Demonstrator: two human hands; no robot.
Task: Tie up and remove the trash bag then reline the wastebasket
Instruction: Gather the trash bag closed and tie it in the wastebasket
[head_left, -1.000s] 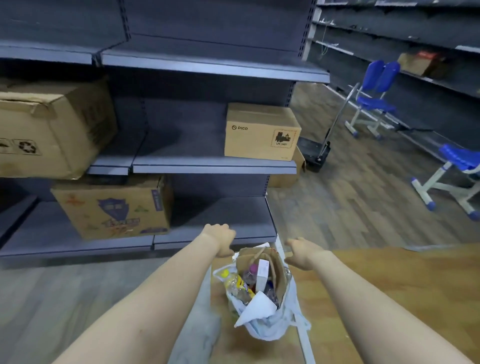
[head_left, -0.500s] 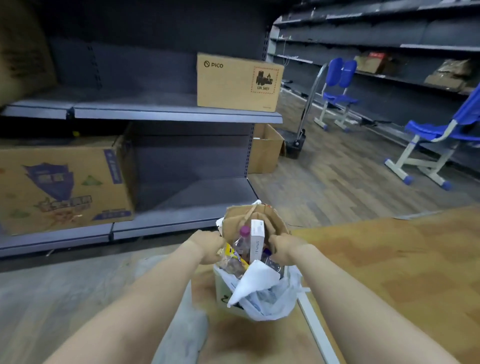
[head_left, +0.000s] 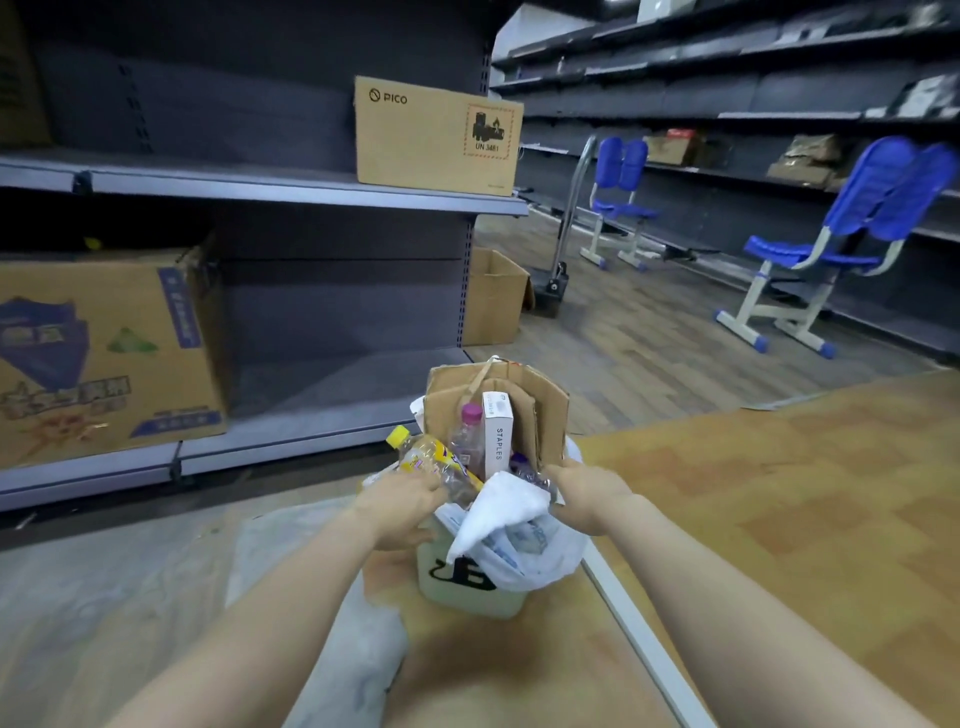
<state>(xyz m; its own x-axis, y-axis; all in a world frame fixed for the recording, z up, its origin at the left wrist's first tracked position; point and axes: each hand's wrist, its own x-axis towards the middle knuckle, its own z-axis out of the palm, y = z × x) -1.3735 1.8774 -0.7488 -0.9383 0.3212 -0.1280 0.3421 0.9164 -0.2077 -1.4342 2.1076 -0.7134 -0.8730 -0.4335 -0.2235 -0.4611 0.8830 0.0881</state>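
Now both hands (head_left: 402, 501) (head_left: 589, 496) at trash bag (head_left: 524, 551) rim, open floor (head_left: 779, 493) right

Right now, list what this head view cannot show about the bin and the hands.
- Left hand fingertips: hidden behind the bottles.
- Right hand grip: fingers curl out of sight.
- Wastebasket inside: covered by trash bag and rubbish.
- Basket logo: partly draped by the bag.

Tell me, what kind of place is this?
Probably a storeroom or an emptied shop. Long dark shelves hold only a few cardboard boxes, blue chairs stand in the aisle, and an overfull wastebasket sits on the floor.
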